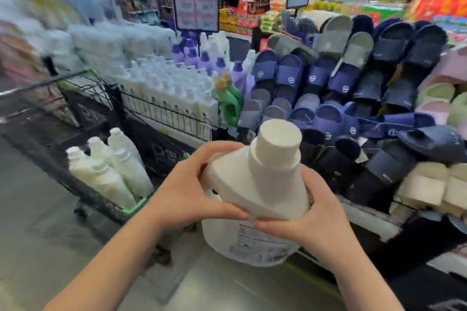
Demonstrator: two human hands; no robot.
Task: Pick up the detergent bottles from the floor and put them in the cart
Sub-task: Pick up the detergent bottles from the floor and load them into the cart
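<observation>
A large white detergent bottle with a wide white cap is lifted upright in front of me, off the floor. My left hand grips its handle side and my right hand clasps its right shoulder. To the left stands a black wire cart with a green edge. Several white detergent bottles lie leaning inside it. The held bottle is to the right of the cart, not over it.
A low rack of blue, grey and cream slippers fills the right side. Behind the cart a wire-fronted shelf holds rows of white bottles, purple bottles and a green one. Grey floor lies at the left.
</observation>
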